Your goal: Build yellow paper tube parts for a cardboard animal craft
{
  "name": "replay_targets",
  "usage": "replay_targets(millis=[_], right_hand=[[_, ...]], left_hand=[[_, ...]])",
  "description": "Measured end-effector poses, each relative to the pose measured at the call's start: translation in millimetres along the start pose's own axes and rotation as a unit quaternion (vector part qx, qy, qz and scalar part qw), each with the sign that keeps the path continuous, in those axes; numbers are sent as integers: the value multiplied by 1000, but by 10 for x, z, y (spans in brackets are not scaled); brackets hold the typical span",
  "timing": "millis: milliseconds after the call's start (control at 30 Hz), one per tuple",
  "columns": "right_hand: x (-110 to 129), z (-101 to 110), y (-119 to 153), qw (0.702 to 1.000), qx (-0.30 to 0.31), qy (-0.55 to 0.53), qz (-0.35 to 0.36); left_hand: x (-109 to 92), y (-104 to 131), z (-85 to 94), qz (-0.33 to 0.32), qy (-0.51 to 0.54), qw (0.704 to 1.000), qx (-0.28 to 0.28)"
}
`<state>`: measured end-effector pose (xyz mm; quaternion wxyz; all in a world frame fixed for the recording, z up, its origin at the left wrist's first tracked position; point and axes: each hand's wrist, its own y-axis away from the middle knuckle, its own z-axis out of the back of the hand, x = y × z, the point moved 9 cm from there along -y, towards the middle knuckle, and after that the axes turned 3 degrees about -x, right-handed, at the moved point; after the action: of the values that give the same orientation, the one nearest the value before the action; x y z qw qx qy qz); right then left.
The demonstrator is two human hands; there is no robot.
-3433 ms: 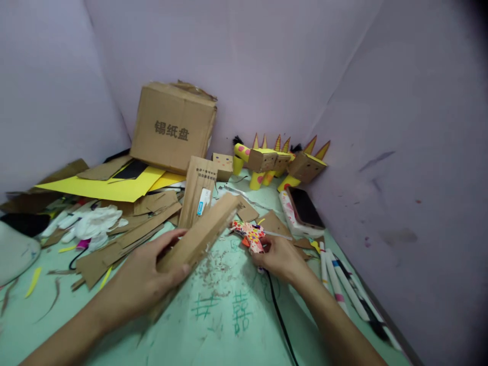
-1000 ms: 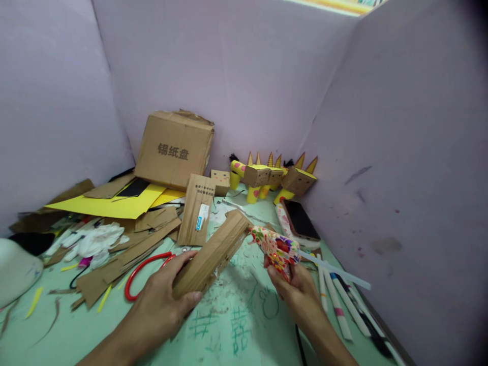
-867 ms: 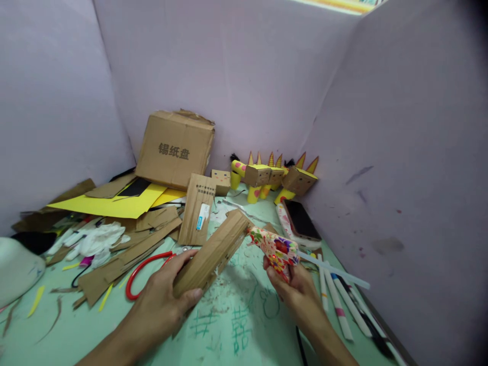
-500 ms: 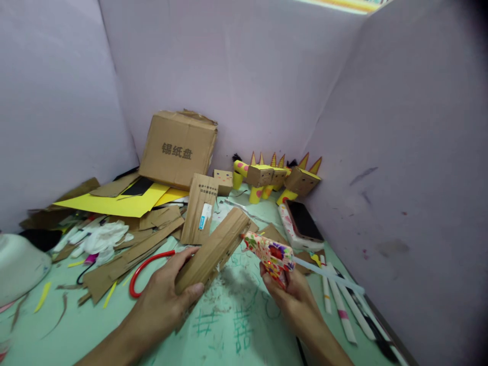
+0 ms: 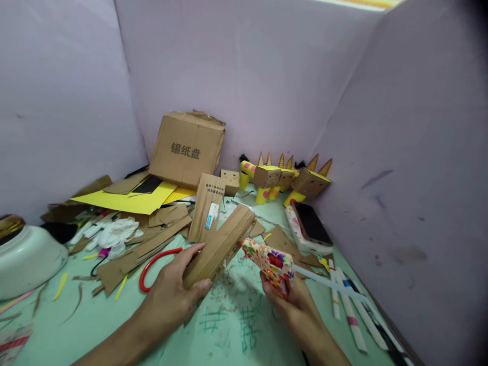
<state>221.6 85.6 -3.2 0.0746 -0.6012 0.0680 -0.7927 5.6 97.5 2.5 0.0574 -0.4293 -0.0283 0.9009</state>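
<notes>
My left hand (image 5: 175,292) is closed around a folded strip of cardboard (image 5: 221,244), thumb in front and fingers behind, tilted up to the right. In my right hand (image 5: 287,300) is a flower-patterned hot glue gun (image 5: 269,256), gripped by its handle with a small red light showing. A long translucent glue stick (image 5: 328,282) sticks out of its back end. The gun's nozzle points left and lies at the cardboard's right edge; whether it touches cannot be made out. Behind the strip leans another cardboard piece (image 5: 204,213) with a blue and white label.
Cardboard scraps (image 5: 145,249), a red curved handle (image 5: 147,272) and yellow sheets (image 5: 125,198) lie on the left. A cardboard box (image 5: 188,150) and yellow cardboard animals (image 5: 267,178) stand at the back. A phone (image 5: 312,223) and several markers (image 5: 353,323) are on the right.
The glue gun's nozzle has shifted slightly down along the cardboard's edge. The whole view has turned a little left, showing more of the white bowl-like object. Both hands keep their holds.
</notes>
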Motion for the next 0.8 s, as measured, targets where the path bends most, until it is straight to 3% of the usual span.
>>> replay_targets(millis=[533, 800], right_hand=[[-23, -227, 104, 997, 75, 14, -30], [-36, -268, 137, 997, 64, -7, -51]], left_hand=[[-9, -19, 56, -19, 42, 999, -26], [-33, -47, 91, -15, 88, 995, -38]])
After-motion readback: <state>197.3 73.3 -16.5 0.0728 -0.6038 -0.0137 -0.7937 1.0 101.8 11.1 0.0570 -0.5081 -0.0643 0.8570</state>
